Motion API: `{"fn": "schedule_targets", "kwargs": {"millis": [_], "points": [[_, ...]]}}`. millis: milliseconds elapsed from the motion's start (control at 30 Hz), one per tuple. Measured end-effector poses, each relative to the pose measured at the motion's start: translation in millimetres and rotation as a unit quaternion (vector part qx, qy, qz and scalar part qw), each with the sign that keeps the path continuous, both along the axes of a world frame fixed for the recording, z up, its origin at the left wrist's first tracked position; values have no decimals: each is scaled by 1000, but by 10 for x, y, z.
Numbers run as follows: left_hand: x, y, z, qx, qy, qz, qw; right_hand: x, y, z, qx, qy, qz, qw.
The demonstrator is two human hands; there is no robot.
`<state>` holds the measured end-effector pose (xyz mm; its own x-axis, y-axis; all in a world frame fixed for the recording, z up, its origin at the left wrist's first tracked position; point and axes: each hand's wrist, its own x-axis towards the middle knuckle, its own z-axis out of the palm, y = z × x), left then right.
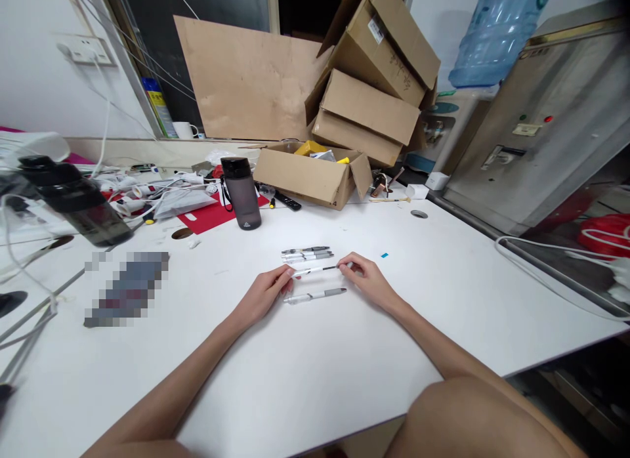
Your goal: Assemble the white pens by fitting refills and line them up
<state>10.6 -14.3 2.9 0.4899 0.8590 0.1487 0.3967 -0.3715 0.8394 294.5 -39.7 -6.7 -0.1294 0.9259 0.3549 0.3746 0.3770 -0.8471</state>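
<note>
White and thin, the held pen (310, 271) is well in from the near edge of the table (305, 366), the left hand (268, 291) and right hand (368, 281) each closed on one end. If a grip slips, it could drop and bump the nearer pen (315, 296).

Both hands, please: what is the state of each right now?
Left hand: closed, holding one end of a pen.
Right hand: closed, holding the pen's other end.
</note>
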Motion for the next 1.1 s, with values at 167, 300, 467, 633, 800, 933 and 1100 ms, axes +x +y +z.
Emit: {"fn": "schedule_targets", "kwargs": {"millis": [167, 300, 467, 633, 800, 933, 1100], "points": [[-1, 4, -3, -1, 3, 0, 1000, -7, -1, 8, -3, -6, 0, 1000], [-2, 14, -16, -2, 6, -1, 1000, -9, 4, 5, -3, -7, 4, 1000], [1, 12, -11, -6, 5, 2, 1000, -15, 0, 12, -12, -7, 4, 1000], [2, 1, 6, -9, 3, 7, 1000, 1, 5, 4, -37, 5, 5, 999], [-10, 18, -18, -17, -17, 22, 999, 54, 62, -42, -36, 47, -23, 998], [-33, 53, -65, -25, -32, 41, 998, 83, 108, -37, -27, 113, -66, 991], [-35, 81, -103, -27, -49, 43, 997, 88, 122, -10, -32, 169, -92, 981]]}}
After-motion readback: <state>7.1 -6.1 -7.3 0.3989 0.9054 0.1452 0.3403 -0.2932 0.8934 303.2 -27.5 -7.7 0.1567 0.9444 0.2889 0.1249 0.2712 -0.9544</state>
